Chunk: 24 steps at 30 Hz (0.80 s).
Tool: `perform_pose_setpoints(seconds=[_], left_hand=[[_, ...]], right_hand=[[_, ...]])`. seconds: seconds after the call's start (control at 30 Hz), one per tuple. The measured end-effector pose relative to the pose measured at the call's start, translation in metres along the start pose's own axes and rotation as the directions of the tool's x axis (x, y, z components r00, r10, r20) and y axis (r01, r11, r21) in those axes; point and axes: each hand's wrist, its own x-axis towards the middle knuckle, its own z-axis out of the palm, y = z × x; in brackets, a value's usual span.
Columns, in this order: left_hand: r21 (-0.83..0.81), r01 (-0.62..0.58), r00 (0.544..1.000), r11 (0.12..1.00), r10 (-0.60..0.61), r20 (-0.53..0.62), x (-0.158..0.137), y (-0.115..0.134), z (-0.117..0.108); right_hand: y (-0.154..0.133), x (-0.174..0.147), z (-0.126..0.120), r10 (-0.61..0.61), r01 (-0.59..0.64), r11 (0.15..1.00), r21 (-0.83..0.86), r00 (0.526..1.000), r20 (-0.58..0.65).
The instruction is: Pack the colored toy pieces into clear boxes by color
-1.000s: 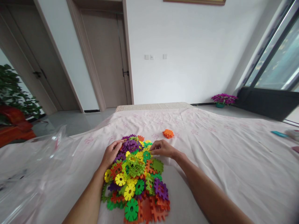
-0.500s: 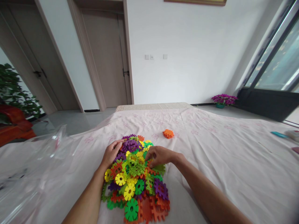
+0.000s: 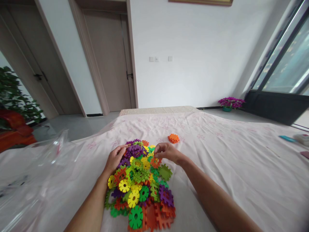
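A heap of plastic interlocking toy pieces in purple, green, yellow and orange spreads over the cloth in front of me. My left hand point(image 3: 117, 158) lies along the heap's far left side with fingers stretched out, touching the purple square pieces point(image 3: 134, 150). Between the thumb and fingers of my right hand point(image 3: 166, 151) hangs an orange toy piece point(image 3: 156, 162), just above the heap's right edge. Below it is a light green square piece point(image 3: 165, 172). Apart from the heap, farther back, a small stack of orange pieces point(image 3: 173, 138) sits on the cloth.
A pale flowered cloth point(image 3: 217, 151) covers the surface. Crumpled clear plastic bags point(image 3: 48, 164) lie on the left. A blue object point(image 3: 287, 139) and a white object point(image 3: 301, 139) are at the far right edge. Behind stand doors, a wall and a pot of purple flowers point(image 3: 231, 103).
My right hand has risen away from the heap, lifting an orange piece out of it. The light green square piece is now uncovered. The left hand stays in place.
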Motion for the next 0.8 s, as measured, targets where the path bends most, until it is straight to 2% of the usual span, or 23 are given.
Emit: perform_pose_setpoints(seconds=[0.07,0.1,0.2,0.3,0.4,0.43,0.5,0.6,0.7,0.8], left_hand=[[-0.004,-0.002,1.000,1.000,0.002,-0.001,0.000,-0.001,0.000],[-0.005,-0.002,1.000,1.000,0.002,-0.003,0.001,-0.002,0.000],[-0.010,-0.001,1.000,1.000,0.001,-0.006,0.001,-0.003,0.000],[-0.012,0.005,1.000,1.000,-0.005,-0.007,0.000,-0.003,0.000],[-0.015,0.009,1.000,1.000,-0.009,-0.007,0.000,-0.002,0.001],[-0.015,0.009,1.000,1.000,-0.009,-0.008,0.000,-0.001,0.001],[-0.015,0.007,1.000,1.000,-0.007,-0.005,0.000,0.000,0.001],[-0.010,0.005,1.000,1.000,-0.005,-0.002,0.000,0.001,0.001],[-0.007,0.004,1.000,1.000,-0.004,-0.007,0.000,0.001,0.001],[-0.003,0.000,1.000,1.000,0.000,-0.006,0.000,0.000,0.000]], right_hand=[[0.004,0.004,-0.006,-0.048,0.066,0.995,0.071,0.971,-0.234],[0.007,0.005,-0.011,-0.062,0.097,0.992,0.078,0.929,-0.364],[0.018,0.008,-0.032,-0.043,0.145,0.984,0.099,0.744,-0.666],[0.032,0.009,-0.057,-0.009,0.190,0.974,0.123,0.576,-0.817],[0.046,0.005,-0.077,-0.006,0.145,0.987,0.069,0.462,-0.887],[0.050,0.003,-0.082,-0.015,0.089,0.996,0.028,0.447,-0.894],[0.056,-0.002,-0.089,-0.058,-0.062,0.994,-0.095,0.449,-0.892],[0.062,-0.006,-0.095,-0.152,-0.256,0.918,-0.303,0.478,-0.865],[0.063,-0.006,-0.098,-0.177,-0.368,0.843,-0.393,0.501,-0.847],[0.062,-0.003,-0.101,-0.157,-0.427,0.797,-0.428,0.537,-0.829]])
